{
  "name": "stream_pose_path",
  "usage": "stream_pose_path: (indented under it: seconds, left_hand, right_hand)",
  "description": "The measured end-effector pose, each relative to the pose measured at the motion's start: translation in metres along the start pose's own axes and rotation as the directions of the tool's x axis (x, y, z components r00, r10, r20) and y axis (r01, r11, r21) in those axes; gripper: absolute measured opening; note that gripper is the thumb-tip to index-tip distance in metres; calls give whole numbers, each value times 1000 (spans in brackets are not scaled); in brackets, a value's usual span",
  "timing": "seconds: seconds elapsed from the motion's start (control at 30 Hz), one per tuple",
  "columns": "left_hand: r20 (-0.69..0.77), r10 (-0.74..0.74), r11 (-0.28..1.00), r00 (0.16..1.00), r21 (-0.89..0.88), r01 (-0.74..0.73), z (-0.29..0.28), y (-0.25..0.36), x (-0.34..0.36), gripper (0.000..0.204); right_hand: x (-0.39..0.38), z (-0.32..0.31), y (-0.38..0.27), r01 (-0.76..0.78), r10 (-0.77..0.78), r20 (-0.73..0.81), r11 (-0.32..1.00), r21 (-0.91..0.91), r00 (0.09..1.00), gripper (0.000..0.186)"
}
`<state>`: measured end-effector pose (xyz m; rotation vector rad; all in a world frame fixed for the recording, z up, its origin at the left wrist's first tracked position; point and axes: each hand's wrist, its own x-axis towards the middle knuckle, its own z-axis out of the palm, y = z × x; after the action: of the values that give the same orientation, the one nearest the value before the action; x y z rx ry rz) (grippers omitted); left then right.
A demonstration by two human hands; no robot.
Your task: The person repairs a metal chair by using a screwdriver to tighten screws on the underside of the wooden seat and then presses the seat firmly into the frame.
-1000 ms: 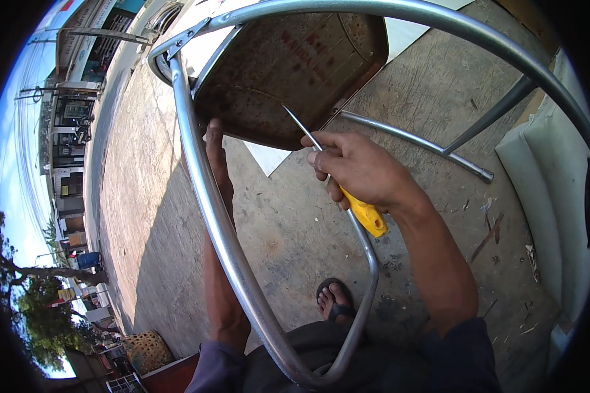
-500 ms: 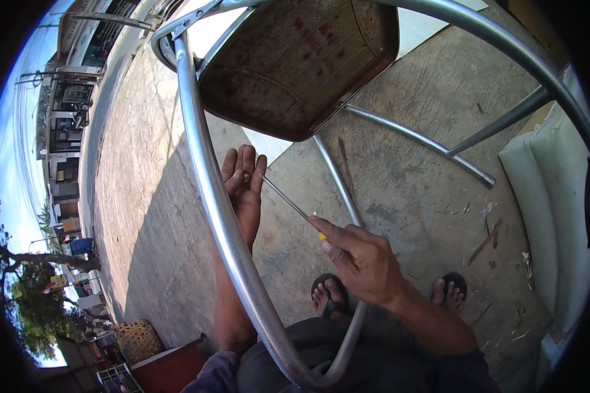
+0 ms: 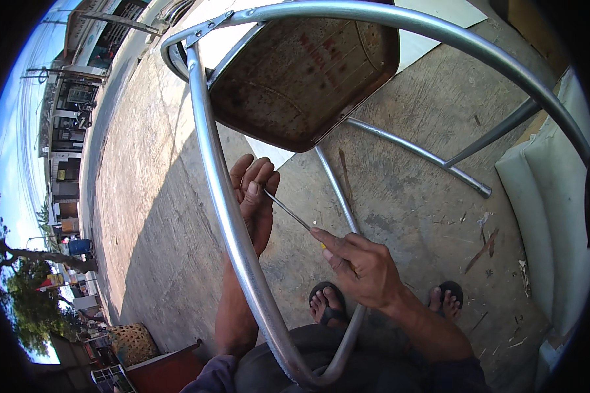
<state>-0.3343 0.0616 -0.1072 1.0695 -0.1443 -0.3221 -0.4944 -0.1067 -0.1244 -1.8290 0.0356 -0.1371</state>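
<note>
My right hand (image 3: 368, 270) is wrapped round the handle of a screwdriver (image 3: 290, 211), a bit of yellow showing at the fingers. Its thin metal shaft points up and left, the tip at the fingers of my left hand (image 3: 255, 200). That hand is closed, thumb against curled fingers, over a small round metal piece now hidden. The left forearm passes behind the bent tube of a silver metal chair frame (image 3: 224, 203). Above the hands, the rusty underside of the chair's seat (image 3: 301, 78) faces me, with faded red marks.
Two thinner chair legs, one of them the lower tube (image 3: 419, 152), cross the concrete floor (image 3: 170, 262). A pale padded cushion (image 3: 537, 203) stands at the right. At lower left are a woven basket (image 3: 132, 344) and a red panel (image 3: 167, 372). My sandalled feet are below.
My left thumb and fingers have closed over the small round piece that lay visible on them. The hand has shifted slightly right and down, with the screwdriver tip still at it.
</note>
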Motion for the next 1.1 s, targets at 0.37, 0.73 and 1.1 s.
stream_pose_path:
  seconds: [0.37, 0.73, 1.1]
  left_hand:
    - [178, -15, 1000, 984, -5, 17, -10, -2, 1, 52]
    - [-20, -55, 963, 998, -264, 48, 15, -1, 32, 32]
    - [-138, -123, 915, 983, -400, 58, 34, 1, 97, 25]
  right_hand:
    - [2, 4, 16, -308, 222, 219, 772, 555, 950, 35]
    - [37, 17, 2, -237, 233, 76, 815, 529, 969, 36]
    - [97, -3, -10, -136, 165, -84, 952, 275, 983, 35]
